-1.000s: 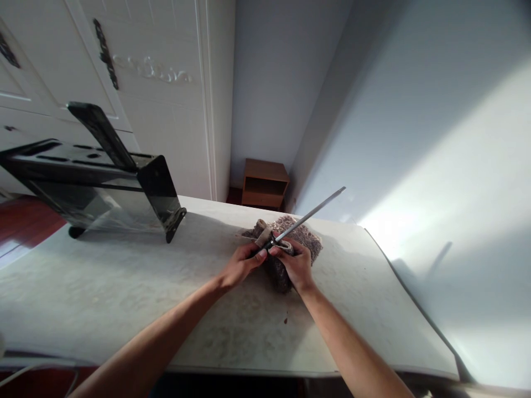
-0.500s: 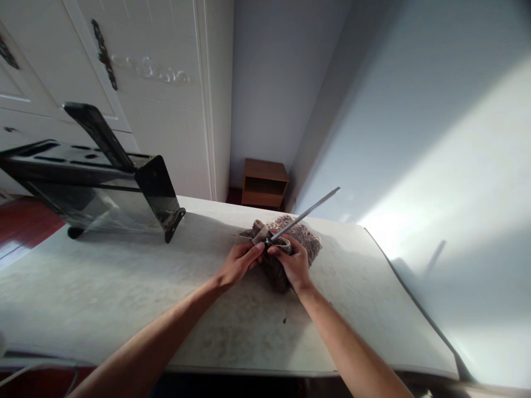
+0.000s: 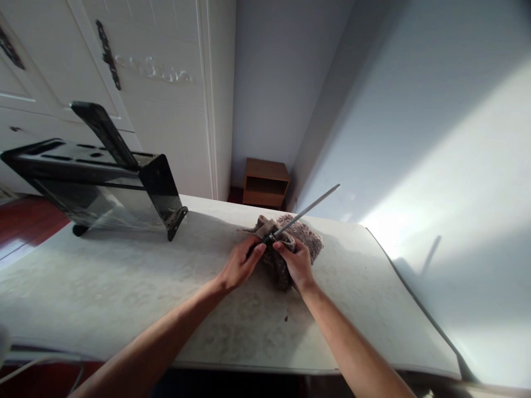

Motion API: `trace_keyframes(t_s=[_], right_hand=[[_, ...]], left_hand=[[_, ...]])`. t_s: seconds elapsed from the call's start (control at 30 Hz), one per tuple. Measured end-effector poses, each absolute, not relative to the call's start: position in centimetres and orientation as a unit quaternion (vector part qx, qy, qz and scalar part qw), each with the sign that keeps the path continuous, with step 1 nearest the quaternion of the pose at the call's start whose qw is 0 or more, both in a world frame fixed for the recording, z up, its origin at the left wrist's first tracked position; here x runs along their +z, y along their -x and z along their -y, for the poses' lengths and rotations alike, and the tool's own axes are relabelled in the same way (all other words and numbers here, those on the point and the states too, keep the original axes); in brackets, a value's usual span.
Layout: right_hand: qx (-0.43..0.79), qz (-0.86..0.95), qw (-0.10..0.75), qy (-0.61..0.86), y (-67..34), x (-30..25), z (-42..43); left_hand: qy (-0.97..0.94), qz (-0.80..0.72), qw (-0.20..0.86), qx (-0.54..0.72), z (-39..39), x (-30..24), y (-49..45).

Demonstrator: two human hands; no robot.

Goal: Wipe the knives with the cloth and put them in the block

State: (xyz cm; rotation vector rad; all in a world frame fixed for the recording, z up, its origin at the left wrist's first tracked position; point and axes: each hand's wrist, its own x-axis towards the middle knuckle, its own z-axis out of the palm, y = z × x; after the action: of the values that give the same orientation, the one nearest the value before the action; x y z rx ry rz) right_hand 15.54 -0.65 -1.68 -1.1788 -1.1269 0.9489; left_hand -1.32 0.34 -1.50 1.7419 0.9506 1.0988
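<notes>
My left hand (image 3: pixel 244 260) is closed around the black handle of a sharpening steel (image 3: pixel 309 209). Its thin grey rod slants up and to the right above the table. My right hand (image 3: pixel 297 262) is closed on a brown, fuzzy cloth (image 3: pixel 305 235), with the thumb near the collar where rod and handle meet. Part of the cloth is bunched beneath and around the handle; the rest spreads behind my right hand on the table. The right fingers are largely hidden in the folds.
A black knife block (image 3: pixel 155 179) with clear sides stands on the left of the white table (image 3: pixel 199 337), a black handle sticking up from it. Behind are white cabinets (image 3: pixel 166 110) and a small brown nightstand (image 3: pixel 266 171). A pale wall (image 3: pixel 415 138) runs along the right. A dark speck (image 3: pixel 286 318) lies near the front.
My left hand has slid back along the handle, so more black handle shows near the collar. The cloth beneath has shifted slightly. The rod keeps nearly the same slant.
</notes>
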Motion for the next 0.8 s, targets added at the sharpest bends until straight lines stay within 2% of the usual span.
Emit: trace_keyframes(t_s=[0.27,0.57,0.8], right_hand=[[0.387,0.528,0.564,0.503,-15.1,-1.1,1.2],[0.368,0.584,0.519,0.504,-14.8,-0.7,1.7],[0.379,0.556,0.532,0.513,-14.8,-0.8,1.7]], left_hand=[[-0.708,-0.436,0.322,0.453,-1.0,-2.3,1.0],[-0.683,-0.459,0.265,0.503,-1.0,-2.9,0.8],[-0.647,-0.480,0.246,0.539,-1.2,-3.0,0.9]])
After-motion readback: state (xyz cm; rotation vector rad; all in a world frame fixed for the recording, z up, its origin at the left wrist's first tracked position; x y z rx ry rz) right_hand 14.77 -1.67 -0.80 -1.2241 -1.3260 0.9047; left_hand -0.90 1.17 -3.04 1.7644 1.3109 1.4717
